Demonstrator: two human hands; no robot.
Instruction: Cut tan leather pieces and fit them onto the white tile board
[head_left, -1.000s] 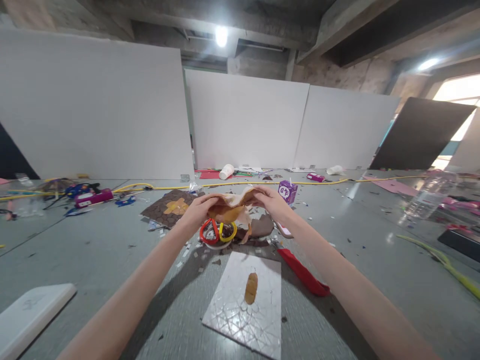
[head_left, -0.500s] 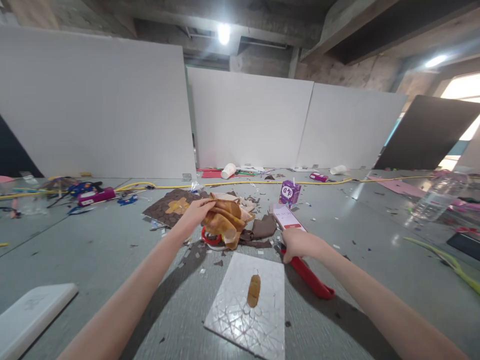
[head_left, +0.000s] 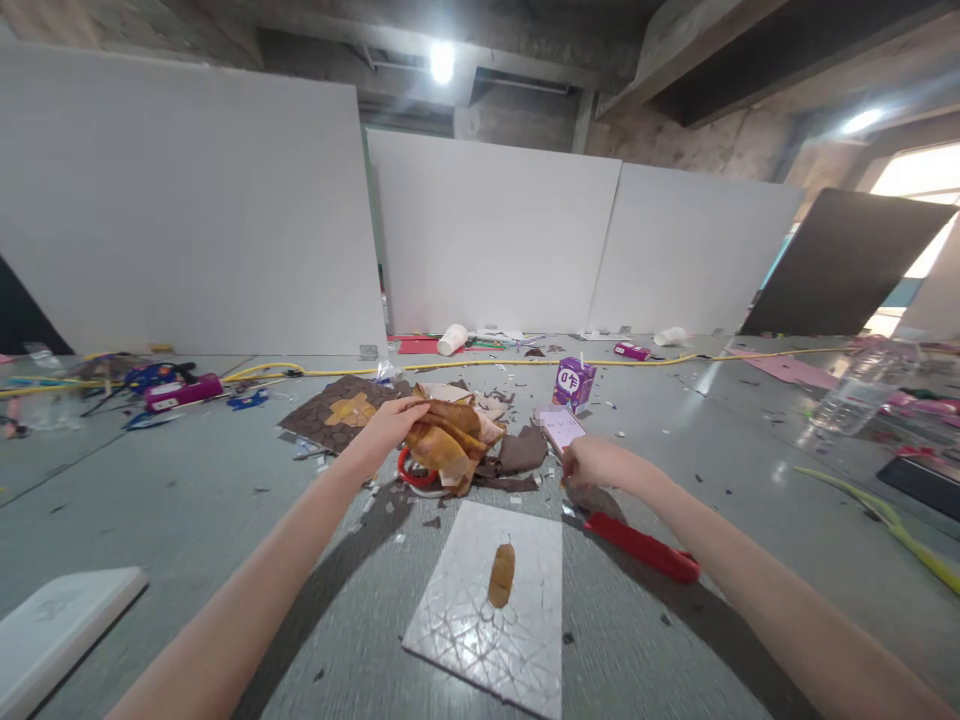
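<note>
My left hand (head_left: 394,420) is closed on the upper left edge of crumpled, mottled brown-orange material (head_left: 446,440), either cloth or leather. A red ring-shaped thing (head_left: 414,468) shows partly beneath it. My right hand (head_left: 596,463) has its fingers curled together beside a phone (head_left: 561,428) with a lit screen. Whatever its fingertips hold, if anything, is hidden. Just below that hand, apart from the fingers, lies a long red tool (head_left: 643,548) whose kind I cannot tell. Nearer to me rests a white patterned tile (head_left: 480,640) with a small brown rounded strip (head_left: 502,575) on it.
Behind the left hand lies a dark brown textured sheet (head_left: 319,415) with an orange flower shape. A purple drink carton (head_left: 575,383) stands beyond the phone. Scraps litter the grey surface, a yellow cable (head_left: 480,363) crosses behind, and a clear bottle (head_left: 851,395) stands right.
My right hand has come off the red tool, which has shifted right and turned flatter. My left hand stays on the brown-orange material. The view has shifted slightly.
</note>
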